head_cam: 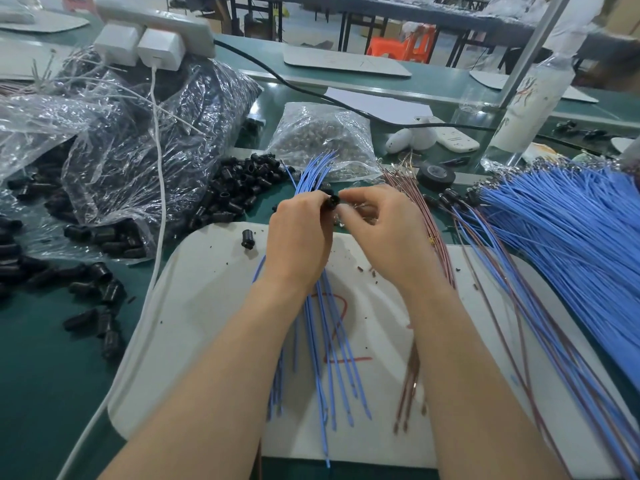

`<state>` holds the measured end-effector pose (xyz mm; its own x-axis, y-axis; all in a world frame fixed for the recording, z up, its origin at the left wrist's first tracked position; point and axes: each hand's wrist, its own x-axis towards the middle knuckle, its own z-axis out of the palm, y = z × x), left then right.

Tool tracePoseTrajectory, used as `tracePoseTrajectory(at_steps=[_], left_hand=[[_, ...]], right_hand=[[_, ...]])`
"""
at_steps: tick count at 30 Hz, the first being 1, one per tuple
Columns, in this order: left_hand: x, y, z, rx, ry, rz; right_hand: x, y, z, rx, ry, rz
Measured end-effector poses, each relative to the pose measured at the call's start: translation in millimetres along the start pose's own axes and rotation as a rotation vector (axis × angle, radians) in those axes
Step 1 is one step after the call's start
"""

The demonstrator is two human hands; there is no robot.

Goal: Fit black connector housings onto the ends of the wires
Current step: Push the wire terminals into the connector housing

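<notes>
— What is the work surface?
— A green workbench (45,375) running left to right, with a raised green ledge (436,83) along its far edge.
— And beyond that?
— A pale grey floor (308,32), and a long table (415,10) on dark metal legs across the far side. An orange plastic stool (401,46) stands beneath it, right of the middle.
— Anything upright?
— A slanting silver post (533,46) rises at the far right.
— The light?
— Soft and even, bright over the whole room.
</notes>
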<state>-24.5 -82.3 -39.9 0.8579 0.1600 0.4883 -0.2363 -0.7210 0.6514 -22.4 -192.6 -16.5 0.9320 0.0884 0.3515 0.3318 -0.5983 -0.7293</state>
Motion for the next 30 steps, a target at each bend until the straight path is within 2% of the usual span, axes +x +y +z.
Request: tracePoseTrajectory(at_steps=[9, 20, 28, 30], left_hand=[[1.0, -0.2, 3.4, 0.011, 0.001, 0.026], [1.8, -1.1, 3.4, 0.039, -0.029, 0.016], [1.4, -2.9, 6.3, 0.096, -0.041, -0.003], [1.8, -4.3, 5.6, 0.043, -0.072, -0.017]], right_hand=[[0.2, 0.0, -14.1, 0.181, 0.066, -0.024], [-4.1, -5.7, -11.3, -0.04, 0.131, -0.138], [-5.6, -7.0, -5.6, -0.126, 0.154, -0.184], [-3.6, -2.6, -7.5, -0.103, 0.163, -0.161]])
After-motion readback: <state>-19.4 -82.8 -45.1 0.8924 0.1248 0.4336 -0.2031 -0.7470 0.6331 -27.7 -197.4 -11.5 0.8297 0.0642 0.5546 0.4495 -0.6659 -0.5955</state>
